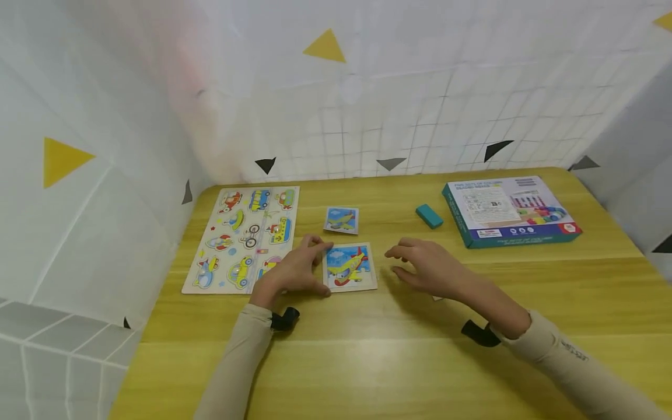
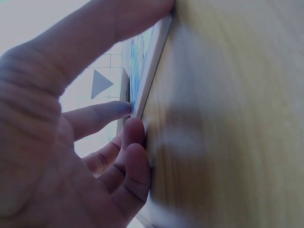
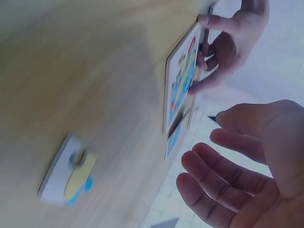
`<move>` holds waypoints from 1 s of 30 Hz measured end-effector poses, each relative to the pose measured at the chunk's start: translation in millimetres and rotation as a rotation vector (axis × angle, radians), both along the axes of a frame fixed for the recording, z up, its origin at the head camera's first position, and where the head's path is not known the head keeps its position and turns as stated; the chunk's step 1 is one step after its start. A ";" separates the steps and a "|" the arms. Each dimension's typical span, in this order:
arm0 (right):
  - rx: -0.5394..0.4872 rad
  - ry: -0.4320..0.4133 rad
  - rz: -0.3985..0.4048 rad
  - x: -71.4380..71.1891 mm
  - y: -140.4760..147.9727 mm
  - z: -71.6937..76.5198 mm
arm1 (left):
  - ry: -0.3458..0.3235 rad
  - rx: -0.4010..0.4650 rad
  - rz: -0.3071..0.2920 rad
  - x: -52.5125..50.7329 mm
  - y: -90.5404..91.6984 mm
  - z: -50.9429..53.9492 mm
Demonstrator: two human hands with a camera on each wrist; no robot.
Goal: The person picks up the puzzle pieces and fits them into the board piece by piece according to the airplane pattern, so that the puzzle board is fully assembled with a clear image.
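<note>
A square airplane jigsaw puzzle (image 1: 349, 268) in a light wooden tray lies flat on the table. My left hand (image 1: 296, 269) holds its left side, with the thumb at the near corner and the index finger at the far corner. In the left wrist view, the index finger touches the edge of the puzzle tray (image 2: 151, 61). To the right of the tray, my right hand (image 1: 427, 268) hovers with loosely bent fingers and nothing in them. A loose puzzle piece (image 3: 66, 175) lies on the table under it, mostly hidden in the head view.
A small picture card (image 1: 342, 220) of an airplane lies behind the puzzle. At left is a vehicle puzzle board (image 1: 215, 271), partly behind my left hand. A teal block (image 1: 429, 216) and a flat boxed set (image 1: 504, 213) are at the back right. White sheeting (image 1: 367, 116) hangs behind the table.
</note>
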State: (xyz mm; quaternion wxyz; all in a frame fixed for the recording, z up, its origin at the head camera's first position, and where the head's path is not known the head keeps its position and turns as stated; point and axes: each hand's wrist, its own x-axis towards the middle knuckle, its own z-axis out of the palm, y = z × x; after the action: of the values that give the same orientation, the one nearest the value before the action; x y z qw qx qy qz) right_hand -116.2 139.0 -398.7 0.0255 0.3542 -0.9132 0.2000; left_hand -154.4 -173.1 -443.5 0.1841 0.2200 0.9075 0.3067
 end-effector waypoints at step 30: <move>0.066 -0.009 -0.012 21.3 59.9 -7.9 | 0.007 0.027 -0.020 0.2 -1.3 1.2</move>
State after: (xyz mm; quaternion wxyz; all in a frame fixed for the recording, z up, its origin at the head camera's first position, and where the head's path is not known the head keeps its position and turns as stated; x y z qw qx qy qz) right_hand -95.0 198.9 -406.6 0.0110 0.3485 -0.9215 0.1711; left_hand -154.1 -174.4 -442.2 0.1813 0.2325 0.9017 0.3162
